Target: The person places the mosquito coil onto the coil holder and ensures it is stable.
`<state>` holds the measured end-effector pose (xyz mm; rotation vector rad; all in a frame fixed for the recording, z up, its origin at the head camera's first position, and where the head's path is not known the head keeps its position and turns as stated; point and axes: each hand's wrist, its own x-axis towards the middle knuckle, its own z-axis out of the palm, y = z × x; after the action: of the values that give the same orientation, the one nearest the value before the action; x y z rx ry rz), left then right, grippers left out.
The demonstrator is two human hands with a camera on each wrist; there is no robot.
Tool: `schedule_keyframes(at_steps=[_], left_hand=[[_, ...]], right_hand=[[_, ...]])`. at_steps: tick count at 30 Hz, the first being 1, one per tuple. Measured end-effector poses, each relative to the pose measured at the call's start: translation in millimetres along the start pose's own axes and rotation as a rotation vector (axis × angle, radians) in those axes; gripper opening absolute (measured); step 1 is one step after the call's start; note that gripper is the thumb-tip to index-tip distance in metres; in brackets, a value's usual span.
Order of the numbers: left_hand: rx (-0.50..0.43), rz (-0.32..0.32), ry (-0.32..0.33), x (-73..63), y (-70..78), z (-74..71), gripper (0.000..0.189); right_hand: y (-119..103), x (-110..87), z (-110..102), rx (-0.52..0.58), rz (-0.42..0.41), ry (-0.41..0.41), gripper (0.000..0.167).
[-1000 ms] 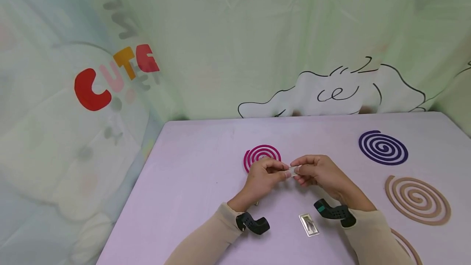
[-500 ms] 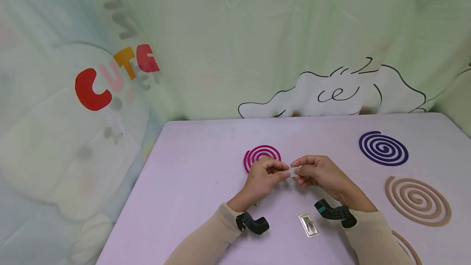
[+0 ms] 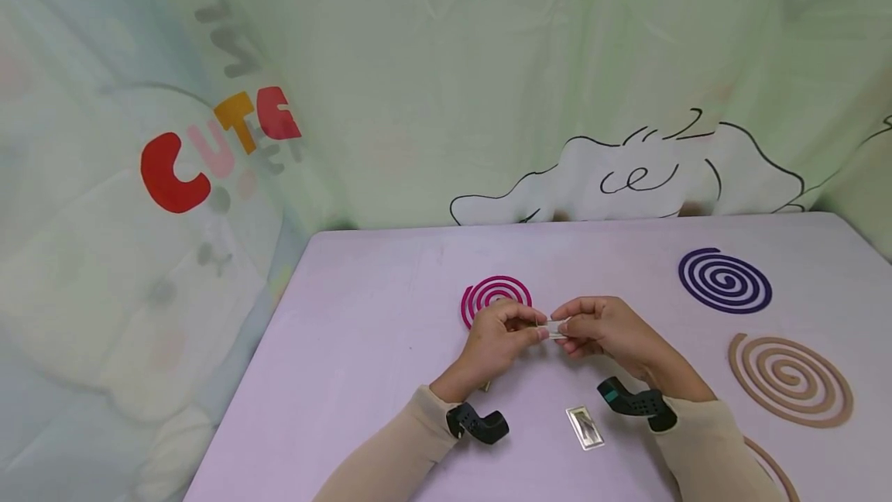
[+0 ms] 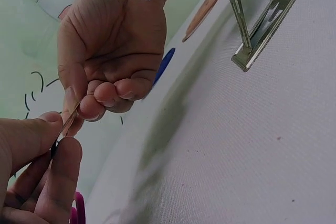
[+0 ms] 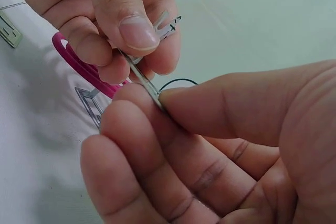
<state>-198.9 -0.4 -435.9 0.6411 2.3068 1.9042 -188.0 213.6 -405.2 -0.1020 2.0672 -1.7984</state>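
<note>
Both hands meet above the table and pinch one small, thin metal coil stand point(image 3: 555, 329) between them. My left hand point(image 3: 498, 339) holds its left end between thumb and fingers. The right hand point(image 3: 616, 335) pinches the other end, and in the right wrist view the stand point(image 5: 149, 85) appears nearly edge-on. A prong point(image 5: 165, 27) sticks up beside the left thumb. Fingers hide most of the piece. On the table below lies another metal stand point(image 3: 585, 428), whose prong point(image 4: 240, 19) is raised in the left wrist view.
A pink mosquito coil point(image 3: 498, 285) lies behind the left hand, partly covered. To the right are a dark blue coil point(image 3: 725, 280), a tan coil point(image 3: 790, 380) and part of another tan coil point(image 3: 773, 463). A small metal piece point(image 3: 486, 386) peeks out by the left wrist.
The held stand has tilted slightly and a little more of it shows between the fingers. Both hands stay almost where they were; the things on the table have not moved.
</note>
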Motion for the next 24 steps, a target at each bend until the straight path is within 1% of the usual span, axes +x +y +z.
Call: schedule_keyframes(at_steps=[5,12,18,24], left_hand=[[0.009,0.012,0.002,1.0,-0.6,0.2,0.013],[0.036,-0.009,-0.013,0.4,0.6,0.1,0.013],[0.008,-0.047,-0.034,-0.2,2.8,1.3,0.013],[-0.005,-0.041,-0.021,-0.6,3.4,2.2,0.012]], right_hand=[[1.4,0.9,-0.9,0.004,0.003,-0.006,0.033],[3.5,2.7,-0.3,-0.007,-0.002,-0.013,0.033],[2.6,1.9,-0.9,-0.019,0.002,-0.005,0.032],[1.4,-0.1,-0.5,-0.009,0.002,-0.002,0.032]])
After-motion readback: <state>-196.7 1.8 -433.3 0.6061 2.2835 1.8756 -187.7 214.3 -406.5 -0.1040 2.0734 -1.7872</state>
